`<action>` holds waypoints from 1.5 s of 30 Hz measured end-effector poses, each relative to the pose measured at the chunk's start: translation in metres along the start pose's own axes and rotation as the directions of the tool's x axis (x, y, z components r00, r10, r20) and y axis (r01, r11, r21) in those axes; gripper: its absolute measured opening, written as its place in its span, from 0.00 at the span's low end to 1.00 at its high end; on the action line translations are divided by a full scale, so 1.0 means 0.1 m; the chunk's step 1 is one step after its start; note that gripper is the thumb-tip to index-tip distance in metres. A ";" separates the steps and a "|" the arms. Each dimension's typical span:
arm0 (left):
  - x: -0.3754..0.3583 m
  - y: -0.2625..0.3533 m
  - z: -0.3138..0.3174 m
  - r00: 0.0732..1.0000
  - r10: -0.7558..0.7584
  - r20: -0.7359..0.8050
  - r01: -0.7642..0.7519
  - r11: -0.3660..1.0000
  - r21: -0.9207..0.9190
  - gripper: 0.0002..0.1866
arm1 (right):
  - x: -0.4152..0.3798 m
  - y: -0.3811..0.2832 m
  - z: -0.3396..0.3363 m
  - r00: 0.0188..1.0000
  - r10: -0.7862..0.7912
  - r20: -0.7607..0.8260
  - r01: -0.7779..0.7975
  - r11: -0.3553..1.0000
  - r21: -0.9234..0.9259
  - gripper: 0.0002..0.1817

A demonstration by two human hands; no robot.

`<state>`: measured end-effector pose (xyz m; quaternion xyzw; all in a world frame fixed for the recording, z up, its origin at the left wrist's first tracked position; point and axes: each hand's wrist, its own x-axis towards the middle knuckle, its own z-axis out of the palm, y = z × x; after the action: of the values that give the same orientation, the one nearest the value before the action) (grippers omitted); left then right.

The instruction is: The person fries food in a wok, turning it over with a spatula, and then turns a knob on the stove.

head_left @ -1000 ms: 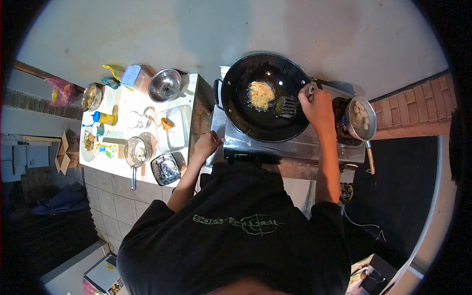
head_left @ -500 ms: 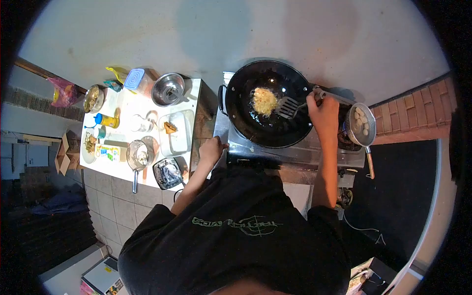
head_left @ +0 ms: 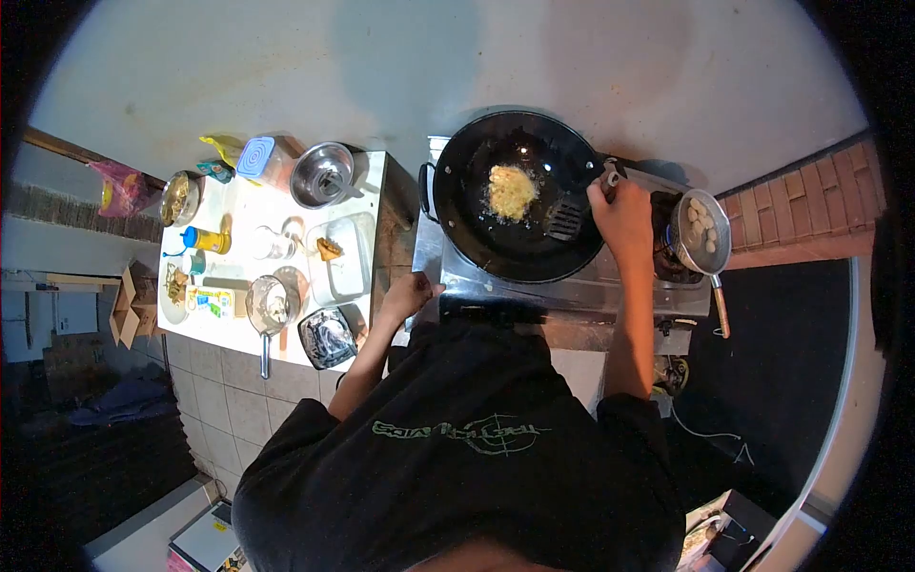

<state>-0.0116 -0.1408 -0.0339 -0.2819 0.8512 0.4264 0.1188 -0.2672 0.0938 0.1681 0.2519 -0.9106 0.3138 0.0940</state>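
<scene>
My right hand (head_left: pixel 621 212) is wrapped round the handle of a slotted spatula (head_left: pixel 566 219). The spatula's blade lies inside a large black wok (head_left: pixel 477 250), to the right of a golden, bubbling fritter (head_left: pixel 512 193) and apart from it. Dark, shiny oil surrounds the fritter. My left hand (head_left: pixel 408 294) rests by the front left corner of the steel stove (head_left: pixel 477 291), its thumb pointing right over the edge. Its fingers curl away from view, so their grip is hidden.
On the right burner stands a small pan (head_left: pixel 721 253) of pale round pieces, its handle jutting forward. The white table (head_left: pixel 229 329) at left bears a plastic tray (head_left: pixel 357 286) with a browned piece, a steel bowl (head_left: pixel 307 181), a saucepan (head_left: pixel 270 329) and a black dish (head_left: pixel 327 355).
The spatula's blade has drawn back to the right, away from the fritter, and has turned. My right hand still grips it; my left hand stays by the stove corner.
</scene>
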 end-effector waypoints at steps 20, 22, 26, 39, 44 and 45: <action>0.02 0.19 0.07 0.997 -0.075 -0.001 0.074 0.972 0.222 0.19 | -0.07 0.07 -0.01 0.998 0.002 0.058 -0.005 0.999 0.043 0.10; 0.03 0.22 0.10 0.997 -0.071 -0.017 0.073 0.969 0.234 0.19 | -0.07 0.00 -0.02 0.998 0.049 0.042 -0.056 0.981 0.184 0.10; 0.07 0.12 0.14 0.999 -0.045 -0.010 0.046 0.973 0.227 0.19 | -0.09 -0.04 -0.04 0.996 0.083 0.008 -0.084 0.983 0.163 0.10; 0.05 0.09 0.12 0.998 -0.054 0.021 0.048 0.971 0.234 0.18 | -0.13 0.07 0.00 0.997 0.066 0.034 -0.070 0.987 0.142 0.10; 0.01 0.12 0.13 0.996 -0.086 0.009 0.082 0.971 0.226 0.17 | -0.14 -0.02 -0.07 0.988 0.155 0.010 -0.154 0.973 0.173 0.10; -0.01 0.15 0.11 0.996 -0.088 0.007 0.085 0.970 0.227 0.17 | -0.15 0.01 -0.02 0.992 0.127 -0.010 -0.124 0.984 0.131 0.10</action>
<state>-0.0199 -0.1244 -0.0304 -0.2997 0.8801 0.3236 0.1758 -0.2544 0.1018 0.1639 0.1966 -0.9014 0.3800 0.0658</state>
